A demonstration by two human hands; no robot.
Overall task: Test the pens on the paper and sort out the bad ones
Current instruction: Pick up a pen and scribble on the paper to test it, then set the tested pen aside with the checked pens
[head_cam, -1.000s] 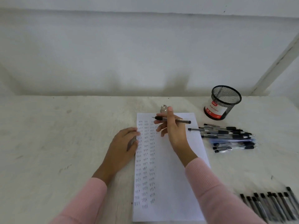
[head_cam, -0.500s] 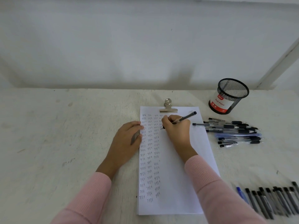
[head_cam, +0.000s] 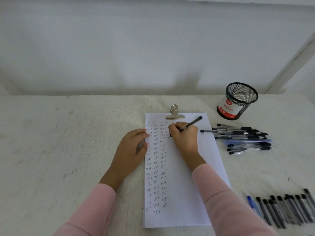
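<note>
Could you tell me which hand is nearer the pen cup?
Right. The right hand writes on the paper, below-left of the cup; the left hand rests farther off at the paper's left edge.

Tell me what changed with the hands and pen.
The right hand swung the pen from crosswise above the paper into a writing grip, tip down on it. The left hand stayed at the paper's left edge, holding a grey object. The pen pile, pen row and mesh cup unmoved.
</note>
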